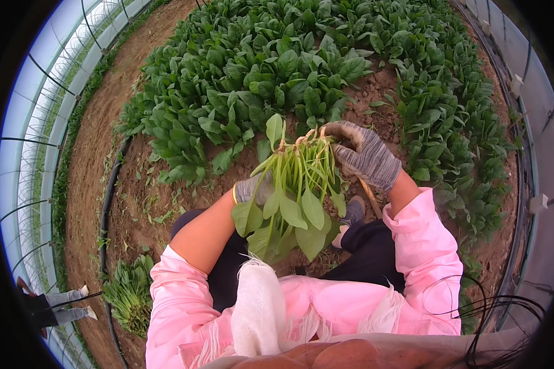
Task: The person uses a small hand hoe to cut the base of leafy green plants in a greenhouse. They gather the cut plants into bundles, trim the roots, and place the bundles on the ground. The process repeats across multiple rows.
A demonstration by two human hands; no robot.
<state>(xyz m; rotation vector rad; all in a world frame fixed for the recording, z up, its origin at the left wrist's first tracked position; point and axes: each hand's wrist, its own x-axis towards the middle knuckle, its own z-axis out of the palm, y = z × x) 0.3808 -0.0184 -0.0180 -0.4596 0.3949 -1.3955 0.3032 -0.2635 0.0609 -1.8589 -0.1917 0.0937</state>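
A bunch of spinach plants [300, 193] hangs in front of me, pale roots upward and broad leaves drooping down. My left hand [255, 188], in a grey knit glove, is wrapped around the bunch from behind; its fingers are mostly hidden by stems and leaves. At the upper right, my gloved right hand [367, 152] has thumb and fingers curled at the root ends, touching the roots. Whether its fingertips pinch a root firmly is hard to see. Below that hand a wooden handle [370, 198] slants toward the ground, its ends hidden.
Dense spinach [277, 69] grows ahead and along the right. A pile of pulled spinach [131, 295] lies at lower left beside a black hose [105, 221]. Bare soil [92, 161] runs along the left. Greenhouse film walls curve on both sides. Another person [57, 306] stands at far left.
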